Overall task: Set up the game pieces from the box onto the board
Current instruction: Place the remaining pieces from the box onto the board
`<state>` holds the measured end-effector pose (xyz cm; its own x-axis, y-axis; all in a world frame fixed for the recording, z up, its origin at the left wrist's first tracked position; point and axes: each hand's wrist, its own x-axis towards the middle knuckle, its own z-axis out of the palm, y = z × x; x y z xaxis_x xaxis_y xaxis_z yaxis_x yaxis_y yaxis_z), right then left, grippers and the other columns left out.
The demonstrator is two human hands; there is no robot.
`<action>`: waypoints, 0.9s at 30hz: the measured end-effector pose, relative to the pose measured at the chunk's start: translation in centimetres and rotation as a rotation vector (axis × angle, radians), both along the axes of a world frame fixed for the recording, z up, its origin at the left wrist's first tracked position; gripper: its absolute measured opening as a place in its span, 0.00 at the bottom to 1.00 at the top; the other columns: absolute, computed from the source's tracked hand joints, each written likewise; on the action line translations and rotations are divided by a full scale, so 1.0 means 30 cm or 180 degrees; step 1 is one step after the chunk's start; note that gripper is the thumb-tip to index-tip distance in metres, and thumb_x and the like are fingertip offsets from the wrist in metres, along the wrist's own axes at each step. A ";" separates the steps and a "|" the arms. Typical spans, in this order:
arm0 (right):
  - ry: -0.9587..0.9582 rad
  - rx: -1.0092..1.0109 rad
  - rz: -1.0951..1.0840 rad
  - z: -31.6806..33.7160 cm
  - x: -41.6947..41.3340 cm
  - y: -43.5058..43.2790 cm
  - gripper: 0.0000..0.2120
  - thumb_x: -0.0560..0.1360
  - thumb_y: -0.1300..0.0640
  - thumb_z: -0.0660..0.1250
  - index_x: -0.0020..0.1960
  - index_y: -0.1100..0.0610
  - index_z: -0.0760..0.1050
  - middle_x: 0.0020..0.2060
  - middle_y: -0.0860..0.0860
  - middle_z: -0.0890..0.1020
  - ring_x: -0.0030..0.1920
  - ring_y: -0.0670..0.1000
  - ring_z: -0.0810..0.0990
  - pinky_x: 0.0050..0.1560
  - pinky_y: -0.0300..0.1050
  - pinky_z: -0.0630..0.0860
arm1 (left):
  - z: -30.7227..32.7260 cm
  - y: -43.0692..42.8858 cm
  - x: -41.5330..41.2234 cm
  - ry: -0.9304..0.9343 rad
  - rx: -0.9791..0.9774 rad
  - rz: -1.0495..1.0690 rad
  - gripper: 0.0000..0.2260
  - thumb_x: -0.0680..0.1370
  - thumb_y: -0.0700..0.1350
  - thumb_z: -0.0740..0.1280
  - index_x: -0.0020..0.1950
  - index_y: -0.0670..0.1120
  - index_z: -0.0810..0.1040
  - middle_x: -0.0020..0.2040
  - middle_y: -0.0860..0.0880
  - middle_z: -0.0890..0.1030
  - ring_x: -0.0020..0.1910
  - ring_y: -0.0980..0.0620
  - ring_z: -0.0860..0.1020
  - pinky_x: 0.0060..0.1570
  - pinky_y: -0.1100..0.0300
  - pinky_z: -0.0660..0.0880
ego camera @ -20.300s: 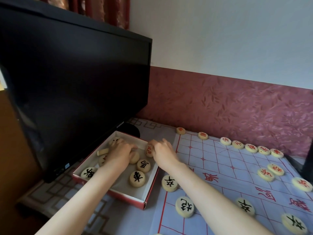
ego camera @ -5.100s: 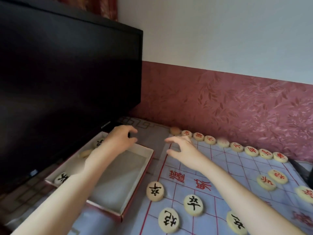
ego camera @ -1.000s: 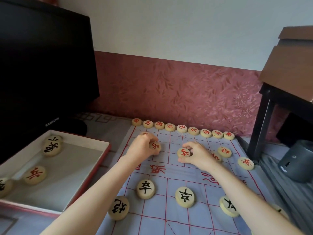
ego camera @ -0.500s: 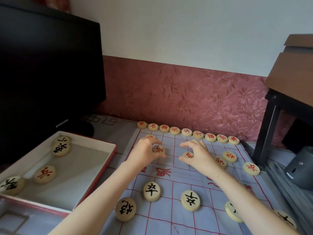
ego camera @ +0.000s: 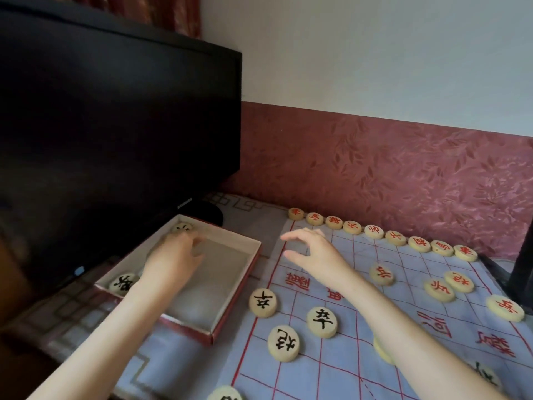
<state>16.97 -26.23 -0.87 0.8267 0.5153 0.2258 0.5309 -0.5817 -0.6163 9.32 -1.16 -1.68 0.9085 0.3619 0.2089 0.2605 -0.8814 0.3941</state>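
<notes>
A black monitor [ego camera: 115,134] fills the left side. It stands on the counter [ego camera: 248,214], which carries a pale cloth with a brown line pattern. The board [ego camera: 340,368] lies flat on the right part of the counter. It is a pale blue sheet with a red grid and large red characters across its middle.

Just beside its left edge sits the box [ego camera: 237,290], a shallow open tray, white inside and red outside. The left hand [ego camera: 173,255] is down inside the box near its far end; its fingers are blurred, so I cannot tell if they hold anything. The right hand [ego camera: 313,252] hovers over the far left corner of the board with fingers spread, and it holds nothing. The two hands are apart.

The pieces are cream round discs, each with one painted character on top. A red row [ego camera: 374,231] of nine discs lines the far edge of the board, close together. Four loose red pieces [ego camera: 439,290] show further in, on the right. Three black pieces [ego camera: 322,322] lie near the left edge, closer to the person.

Inside the box two discs show: a black-marked disc [ego camera: 124,283] at the left wall and a blurred disc [ego camera: 182,227] in the far corner.
</notes>
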 end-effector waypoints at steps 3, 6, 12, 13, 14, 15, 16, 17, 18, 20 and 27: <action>-0.0002 0.0050 0.0220 -0.005 -0.019 0.084 0.13 0.76 0.55 0.65 0.60 0.47 0.74 0.52 0.40 0.74 0.58 0.40 0.63 0.51 0.28 0.61 | -0.006 0.073 -0.058 0.0700 0.0228 0.0224 0.24 0.72 0.51 0.69 0.67 0.53 0.71 0.62 0.48 0.75 0.58 0.47 0.75 0.56 0.55 0.74; 0.0012 0.0047 0.0352 -0.013 -0.032 0.141 0.13 0.76 0.55 0.65 0.60 0.49 0.74 0.55 0.44 0.76 0.61 0.42 0.65 0.57 0.36 0.62 | -0.013 0.109 -0.074 0.1079 0.0277 0.0295 0.27 0.70 0.56 0.70 0.65 0.50 0.70 0.59 0.46 0.74 0.58 0.46 0.73 0.56 0.54 0.74; -0.0009 -0.0002 0.0447 -0.015 -0.039 0.219 0.13 0.76 0.57 0.65 0.60 0.50 0.75 0.56 0.44 0.77 0.60 0.42 0.65 0.61 0.38 0.62 | -0.018 0.122 -0.089 0.0866 0.0083 0.0289 0.22 0.67 0.54 0.73 0.58 0.48 0.76 0.57 0.47 0.77 0.54 0.47 0.76 0.51 0.58 0.73; 0.0017 -0.0006 0.0460 -0.018 -0.033 0.241 0.14 0.76 0.57 0.65 0.60 0.50 0.75 0.56 0.44 0.77 0.61 0.43 0.66 0.62 0.39 0.63 | -0.021 0.123 -0.096 0.0743 -0.0023 0.0267 0.22 0.67 0.54 0.73 0.59 0.48 0.76 0.57 0.47 0.77 0.55 0.47 0.76 0.51 0.59 0.72; 0.0038 -0.0025 0.0471 -0.020 -0.023 0.267 0.14 0.75 0.57 0.65 0.61 0.49 0.75 0.57 0.45 0.77 0.61 0.44 0.67 0.62 0.40 0.64 | -0.026 0.123 -0.105 0.0586 -0.0140 0.0249 0.22 0.68 0.53 0.73 0.60 0.48 0.76 0.58 0.47 0.76 0.55 0.48 0.75 0.51 0.59 0.72; 0.0046 -0.0063 0.0487 -0.022 -0.012 0.296 0.15 0.75 0.57 0.65 0.61 0.49 0.74 0.59 0.46 0.76 0.61 0.44 0.68 0.63 0.41 0.65 | -0.030 0.121 -0.116 0.0411 -0.0241 0.0239 0.22 0.68 0.52 0.73 0.60 0.49 0.75 0.58 0.47 0.75 0.55 0.48 0.75 0.51 0.58 0.72; 0.0052 -0.0115 0.0516 -0.025 0.001 0.329 0.17 0.74 0.57 0.65 0.62 0.48 0.74 0.60 0.47 0.76 0.61 0.44 0.69 0.63 0.41 0.66 | -0.033 0.117 -0.128 0.0242 -0.0299 0.0240 0.22 0.69 0.51 0.73 0.61 0.49 0.75 0.59 0.47 0.74 0.55 0.48 0.75 0.51 0.58 0.73; 0.0080 -0.0168 0.0559 -0.027 0.013 0.365 0.18 0.74 0.58 0.65 0.63 0.49 0.73 0.61 0.48 0.75 0.60 0.45 0.70 0.60 0.40 0.67 | -0.039 0.114 -0.137 0.0123 -0.0334 0.0251 0.21 0.70 0.50 0.72 0.61 0.49 0.74 0.59 0.47 0.74 0.55 0.48 0.75 0.51 0.57 0.74; 0.0129 -0.0202 0.0610 -0.028 0.021 0.401 0.20 0.74 0.60 0.65 0.65 0.49 0.72 0.63 0.49 0.74 0.60 0.45 0.71 0.56 0.39 0.67 | -0.044 0.111 -0.146 0.0032 -0.0377 0.0258 0.21 0.70 0.49 0.72 0.61 0.48 0.74 0.59 0.46 0.74 0.54 0.47 0.75 0.52 0.56 0.74; 0.0300 -0.0161 0.0709 -0.032 0.028 0.476 0.25 0.73 0.62 0.66 0.69 0.50 0.69 0.66 0.50 0.72 0.62 0.48 0.71 0.53 0.38 0.68 | -0.055 0.109 -0.158 -0.0087 -0.0510 0.0273 0.20 0.70 0.47 0.72 0.61 0.47 0.75 0.59 0.45 0.74 0.55 0.47 0.76 0.53 0.56 0.74; -0.0323 -0.0726 0.0823 -0.114 0.035 0.666 0.27 0.73 0.55 0.68 0.71 0.50 0.66 0.67 0.52 0.66 0.65 0.54 0.63 0.67 0.47 0.63 | -0.048 0.124 -0.175 -0.0458 -0.0712 0.0248 0.22 0.71 0.46 0.72 0.63 0.48 0.74 0.62 0.48 0.72 0.58 0.50 0.74 0.50 0.65 0.68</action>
<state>18.02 -6.26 -4.29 0.6416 0.7512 0.1551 0.7304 -0.5366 -0.4226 4.06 2.56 -3.11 0.8430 0.4811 0.2408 0.2512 -0.7478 0.6145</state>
